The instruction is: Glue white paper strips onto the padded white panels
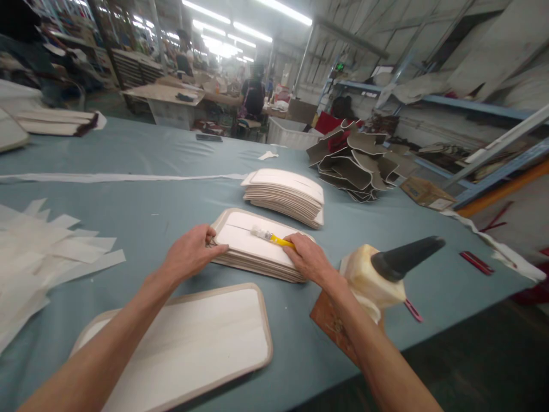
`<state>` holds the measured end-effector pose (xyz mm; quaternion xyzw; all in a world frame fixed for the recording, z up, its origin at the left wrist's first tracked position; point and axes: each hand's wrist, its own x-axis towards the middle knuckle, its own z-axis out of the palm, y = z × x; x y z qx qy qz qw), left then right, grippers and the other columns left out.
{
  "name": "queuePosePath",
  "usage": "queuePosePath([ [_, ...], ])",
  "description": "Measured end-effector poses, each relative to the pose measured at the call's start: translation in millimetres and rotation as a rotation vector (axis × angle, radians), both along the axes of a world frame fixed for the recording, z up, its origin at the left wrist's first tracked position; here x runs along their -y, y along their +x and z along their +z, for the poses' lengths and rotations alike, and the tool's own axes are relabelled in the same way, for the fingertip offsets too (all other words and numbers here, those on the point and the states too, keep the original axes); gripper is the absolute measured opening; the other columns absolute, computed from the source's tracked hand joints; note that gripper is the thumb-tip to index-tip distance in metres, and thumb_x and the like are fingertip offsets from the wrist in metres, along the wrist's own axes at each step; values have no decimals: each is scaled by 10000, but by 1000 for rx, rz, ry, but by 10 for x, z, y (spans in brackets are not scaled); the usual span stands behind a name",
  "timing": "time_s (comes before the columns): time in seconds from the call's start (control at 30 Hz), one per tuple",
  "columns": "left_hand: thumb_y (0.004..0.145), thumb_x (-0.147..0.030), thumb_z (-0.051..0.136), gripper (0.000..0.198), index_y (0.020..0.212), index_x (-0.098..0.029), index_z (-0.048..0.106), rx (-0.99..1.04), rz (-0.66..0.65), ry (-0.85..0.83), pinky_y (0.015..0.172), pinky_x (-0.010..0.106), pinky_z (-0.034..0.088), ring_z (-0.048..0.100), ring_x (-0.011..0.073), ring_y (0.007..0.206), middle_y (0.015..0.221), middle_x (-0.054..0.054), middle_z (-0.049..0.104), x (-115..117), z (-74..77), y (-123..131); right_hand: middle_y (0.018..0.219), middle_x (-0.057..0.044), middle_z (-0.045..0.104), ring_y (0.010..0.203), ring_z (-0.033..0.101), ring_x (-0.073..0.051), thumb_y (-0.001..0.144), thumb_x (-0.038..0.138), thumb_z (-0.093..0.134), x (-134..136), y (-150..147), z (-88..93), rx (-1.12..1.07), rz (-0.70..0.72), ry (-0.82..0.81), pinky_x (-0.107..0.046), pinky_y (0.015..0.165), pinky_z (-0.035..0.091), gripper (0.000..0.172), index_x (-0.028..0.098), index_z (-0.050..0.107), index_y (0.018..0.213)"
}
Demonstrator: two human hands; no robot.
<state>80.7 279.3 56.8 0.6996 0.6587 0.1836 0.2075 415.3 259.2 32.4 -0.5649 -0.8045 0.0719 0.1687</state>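
On the worktop (171, 200), the nearer panel stack (257, 250) stretches lengthwise from left hand (191, 250) to right hand (311, 260); left fingers pinch its end; right fingers clasp a yellow-handled paintbrush (274, 238) (bristles leftward).

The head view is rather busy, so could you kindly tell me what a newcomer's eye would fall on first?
Probably the yellow-handled brush in the right hand, over the nearer stack of pale panels at the centre. Next might come the yellowish container with a dark cone, to that hand's right. At the picture's left edge, white strips fan out over the table.
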Motion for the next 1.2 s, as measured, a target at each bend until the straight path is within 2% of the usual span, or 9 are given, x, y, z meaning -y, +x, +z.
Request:
queuePosePath([
  [0.13,811,-614,610,479,1100,-234,644,-77,-37,20,827,366,521,710,274,995,1122,71,754,-2,28,-7,1155,-81,769,1069,671,-242,1053,308,572,11,11,37,-75,-45,-16,-345,928,469,196,226,709,1167],
  [0.27,893,-537,554,480,1238,-214,637,-175,-114,142,954,447,525,664,342,1149,1313,144,696,83,75,64,1153,-72,805,1038,706,-258,1009,327,623,23,18,158,-151,-127,-25,-359,900,478,216,249,759,1158],
  [0.37,932,-452,536,368,1186,-228,679,-224,-254,219,1060,478,491,633,338,1173,1350,123,699,157,85,136,1078,-61,819,963,719,-262,957,401,686,7,26,287,-222,-185,-26,-368,861,492,251,265,786,1143],
  [0.43,950,-414,523,312,1133,-233,699,-243,-318,243,1054,477,496,637,324,1129,1310,107,726,189,68,166,1018,-50,816,893,722,-235,942,473,690,-16,16,373,-284,-199,-32,-348,820,510,308,258,786,1140],
  [0.6,982,-381,489,315,1144,-224,709,-258,-350,282,1014,483,522,643,318,1084,1277,109,743,224,-15,162,723,-18,720,611,609,-162,822,587,750,-97,-175,480,-819,-193,-109,-281,590,454,418,187,759,944],
  [0.67,999,-381,471,332,1162,-220,711,-252,-355,292,1040,488,520,647,316,1103,1301,112,741,234,-45,150,678,-4,683,556,547,-144,802,619,743,-121,-315,462,-927,-200,-88,-274,541,411,441,188,734,895],
  [0.93,1021,-344,459,362,1263,-218,697,-214,-361,291,1104,475,513,632,317,1221,1406,95,717,276,-118,125,643,-3,666,602,609,-168,903,582,631,-150,-869,444,-970,-305,105,-275,591,459,380,212,669,821],
  [1.07,1012,-341,479,322,1209,-230,708,-211,-346,282,1051,455,539,637,313,1191,1365,95,728,290,-100,142,617,1,659,605,631,-181,906,560,584,-256,-1135,460,-924,-284,87,-281,609,480,360,226,652,791],
  [1.2,1005,-330,496,276,1143,-238,717,-217,-339,269,1027,438,543,640,305,1169,1318,95,737,304,-69,163,649,-4,680,661,659,-194,921,548,562,-361,-1307,388,-873,-280,87,-287,662,495,350,231,661,810],
])
